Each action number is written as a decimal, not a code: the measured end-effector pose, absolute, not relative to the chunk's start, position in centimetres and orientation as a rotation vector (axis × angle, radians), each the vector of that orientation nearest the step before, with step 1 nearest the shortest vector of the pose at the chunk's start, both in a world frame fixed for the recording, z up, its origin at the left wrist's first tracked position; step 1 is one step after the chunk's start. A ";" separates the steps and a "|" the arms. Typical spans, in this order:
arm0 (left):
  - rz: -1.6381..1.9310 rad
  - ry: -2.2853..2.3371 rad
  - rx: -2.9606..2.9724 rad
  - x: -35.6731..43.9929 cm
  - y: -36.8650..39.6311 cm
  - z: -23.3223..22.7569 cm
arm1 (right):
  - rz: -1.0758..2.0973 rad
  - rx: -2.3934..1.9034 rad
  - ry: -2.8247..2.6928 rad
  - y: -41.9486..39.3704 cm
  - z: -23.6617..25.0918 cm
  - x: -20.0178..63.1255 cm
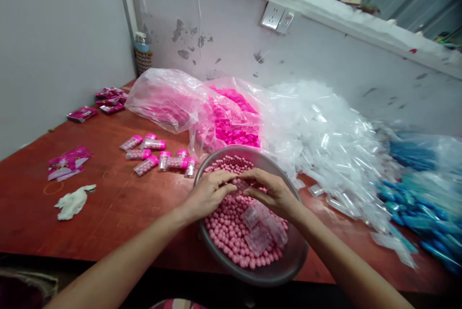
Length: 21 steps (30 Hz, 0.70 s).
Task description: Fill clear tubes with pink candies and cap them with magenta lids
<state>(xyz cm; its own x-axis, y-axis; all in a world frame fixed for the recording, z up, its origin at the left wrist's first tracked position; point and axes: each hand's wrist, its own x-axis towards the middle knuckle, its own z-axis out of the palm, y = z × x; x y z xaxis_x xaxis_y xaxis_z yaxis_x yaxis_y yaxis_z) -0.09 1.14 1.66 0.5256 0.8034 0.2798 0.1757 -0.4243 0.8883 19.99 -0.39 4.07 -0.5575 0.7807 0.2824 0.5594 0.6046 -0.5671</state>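
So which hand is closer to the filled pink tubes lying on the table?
Left. The left hand is just right of the tubes; the right hand is farther right.

Head-worn camera, looking forward and down, close over table (119, 203); single view

Both forearms run off the bottom edge; whatever the left hand (208, 194) and right hand (275, 194) pinch between their fingertips is hidden, and the heap of blue plastic pieces (426, 203) (motion-blurred) runs off right
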 end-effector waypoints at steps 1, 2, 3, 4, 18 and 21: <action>0.910 0.797 1.902 -0.1 1.2 1.7 | 0.513 -1.032 -2.360 -0.3 4.1 20.0; 0.910 0.787 1.908 -0.2 1.2 1.8 | 0.458 -1.013 -2.402 -0.3 4.1 19.9; 0.912 0.778 1.912 -0.2 1.3 1.8 | 0.419 -1.005 -2.439 -0.3 4.1 19.8; 0.912 0.767 1.915 -0.3 1.3 1.8 | 0.400 -1.007 -2.468 -0.3 4.1 19.7; 1.023 0.865 1.736 -0.4 1.4 1.7 | 1.113 -1.478 -2.307 6.9 5.7 22.0; 1.017 0.875 1.679 -0.5 1.4 1.8 | 0.085 -1.658 -2.641 12.3 5.0 21.2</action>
<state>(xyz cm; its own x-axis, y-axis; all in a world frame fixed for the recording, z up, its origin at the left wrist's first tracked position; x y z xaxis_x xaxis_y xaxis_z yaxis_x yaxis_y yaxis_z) -0.46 1.45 1.80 0.3974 0.8882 0.2306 0.0959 -0.2901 0.9522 21.17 12.29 5.03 -0.4350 0.9004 -0.0106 0.8992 0.4337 -0.0580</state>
